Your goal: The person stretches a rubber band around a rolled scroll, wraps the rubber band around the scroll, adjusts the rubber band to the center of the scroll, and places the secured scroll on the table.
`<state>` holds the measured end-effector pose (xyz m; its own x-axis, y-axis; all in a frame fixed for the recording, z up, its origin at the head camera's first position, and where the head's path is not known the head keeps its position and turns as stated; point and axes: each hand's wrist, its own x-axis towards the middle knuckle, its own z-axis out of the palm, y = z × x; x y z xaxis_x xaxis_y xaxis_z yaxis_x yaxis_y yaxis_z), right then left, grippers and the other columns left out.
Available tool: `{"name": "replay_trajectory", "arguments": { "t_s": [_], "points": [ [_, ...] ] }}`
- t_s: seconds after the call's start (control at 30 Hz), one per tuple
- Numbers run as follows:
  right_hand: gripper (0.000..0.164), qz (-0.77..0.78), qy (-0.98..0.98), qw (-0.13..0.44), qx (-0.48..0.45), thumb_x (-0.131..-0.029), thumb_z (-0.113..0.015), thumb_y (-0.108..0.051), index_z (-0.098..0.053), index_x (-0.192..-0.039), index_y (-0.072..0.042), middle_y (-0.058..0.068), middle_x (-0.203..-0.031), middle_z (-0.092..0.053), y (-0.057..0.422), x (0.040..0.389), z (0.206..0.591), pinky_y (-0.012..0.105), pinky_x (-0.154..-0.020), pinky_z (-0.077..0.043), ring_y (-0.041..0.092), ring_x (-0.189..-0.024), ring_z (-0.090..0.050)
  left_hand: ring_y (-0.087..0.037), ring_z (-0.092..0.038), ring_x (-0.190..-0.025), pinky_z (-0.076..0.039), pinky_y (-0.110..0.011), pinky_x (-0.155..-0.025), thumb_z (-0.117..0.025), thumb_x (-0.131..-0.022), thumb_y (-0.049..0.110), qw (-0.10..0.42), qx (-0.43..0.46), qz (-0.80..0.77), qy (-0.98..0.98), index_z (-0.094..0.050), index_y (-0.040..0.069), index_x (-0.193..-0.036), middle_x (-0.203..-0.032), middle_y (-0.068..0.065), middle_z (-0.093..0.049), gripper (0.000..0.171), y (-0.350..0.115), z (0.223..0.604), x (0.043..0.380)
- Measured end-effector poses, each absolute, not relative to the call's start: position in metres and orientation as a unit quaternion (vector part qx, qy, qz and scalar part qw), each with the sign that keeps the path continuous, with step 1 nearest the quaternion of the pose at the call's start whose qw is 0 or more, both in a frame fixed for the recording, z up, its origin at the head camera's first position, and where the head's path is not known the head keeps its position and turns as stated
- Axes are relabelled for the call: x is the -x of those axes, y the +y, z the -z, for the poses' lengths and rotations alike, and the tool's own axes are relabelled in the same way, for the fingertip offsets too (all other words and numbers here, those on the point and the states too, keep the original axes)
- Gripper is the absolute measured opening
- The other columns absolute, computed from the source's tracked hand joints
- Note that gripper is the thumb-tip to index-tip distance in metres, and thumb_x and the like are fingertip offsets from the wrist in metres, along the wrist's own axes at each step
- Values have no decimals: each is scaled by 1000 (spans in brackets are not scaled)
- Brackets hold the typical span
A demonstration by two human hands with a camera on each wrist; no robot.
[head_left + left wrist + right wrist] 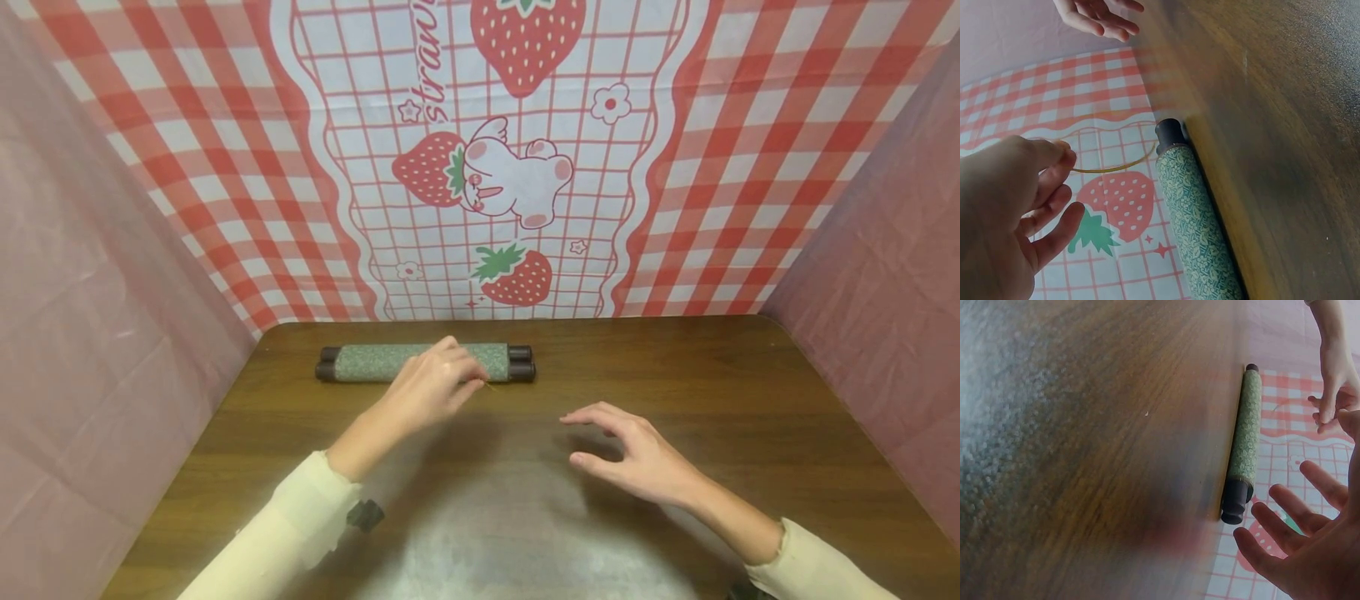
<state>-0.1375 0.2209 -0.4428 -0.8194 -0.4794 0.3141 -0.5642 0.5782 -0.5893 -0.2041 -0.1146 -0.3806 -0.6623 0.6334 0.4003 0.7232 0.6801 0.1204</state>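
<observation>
Nearest, the right hand (pixel 630 457) hung over the table (pixel 675 383), its fingers parted, slightly bent and gripping nothing. Beyond it, the left hand (pixel 435 382) pinched a thin yellow cord (pixel 1109 170) between thumb and fingertips, the cord curving slackly toward the scroll (pixel 375 363). Good handling probably called for a light pinch and a slow, even draw, with the free hand steadying the scroll against sliding. That scroll lay crosswise near the table's back edge, partly hidden by the left hand: two parallel green rolls, finely patterned, dark at both ends. Behind hung a strawberry-printed cloth (pixel 645 183).
</observation>
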Motion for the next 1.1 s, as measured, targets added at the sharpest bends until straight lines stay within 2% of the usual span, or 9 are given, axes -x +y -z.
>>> {"name": "replay_trajectory", "arguments": {
  "t_s": [0.2,0.4,0.73,0.97,1.1],
  "points": [
    [42,-355,-885,60,-295,-98,-87,-26,-75,-138,-29,-7,-136,-79,221,137,442,40,-107,-64,12,-131,-73,-16,-69,-94,-59,-19,-73,-89,-94,22,163,402,132,-891,-88,15,-109,-105,0,-88,17,-118,379,205],
    [42,-351,-886,64,-294,-98,-87,-26,-75,-138,-30,-11,-136,-78,222,138,443,41,-108,-63,13,-131,-73,-18,-71,-95,-64,-26,-81,-90,-91,15,151,422,119,-886,-88,14,-104,-102,0,-87,13,-120,378,205],
    [42,-344,-888,71,-297,-97,-87,-27,-75,-138,-30,-13,-136,-78,223,139,443,43,-107,-63,14,-131,-74,-18,-70,-94,-64,-24,-80,-87,-89,4,155,443,94,-878,-89,13,-104,-100,-1,-87,18,-123,375,205],
    [41,-342,-889,71,-296,-98,-87,-27,-76,-137,-30,-12,-137,-78,223,138,443,47,-107,-63,15,-131,-74,-17,-68,-94,-63,-24,-80,-90,-87,3,155,435,101,-881,-88,15,-104,-97,1,-84,21,-124,374,205],
    [41,-342,-889,73,-297,-98,-87,-27,-76,-137,-30,-12,-137,-78,223,138,443,46,-107,-63,15,-131,-74,-16,-70,-93,-64,-24,-81,-90,-87,4,172,442,110,-874,-87,15,-101,-95,2,-85,18,-124,374,206]
  ]
}}
